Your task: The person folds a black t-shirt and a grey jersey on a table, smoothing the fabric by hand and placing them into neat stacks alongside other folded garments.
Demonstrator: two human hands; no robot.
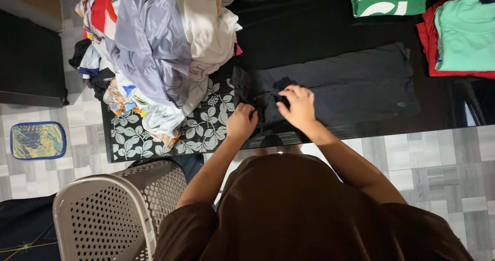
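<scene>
Both hands pinching dark garment's edge, left hand [241, 123], right hand [297, 106], dark garment [356, 86] stretching rightward

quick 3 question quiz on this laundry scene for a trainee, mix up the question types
1. True or false: both hands are on the dark garment spread on the table.
2. Which lies at the far right? A) teal shirt on a red one B) yellow towel C) pair of shoes
3. Fill in: the pile of clothes sits to the ____ of the dark garment.

Key
1. True: the left hand and right hand pinch its near end.
2. A: the teal shirt rests on the red shirt.
3. Left; a perforated basket stands on the floor below the pile.
</scene>
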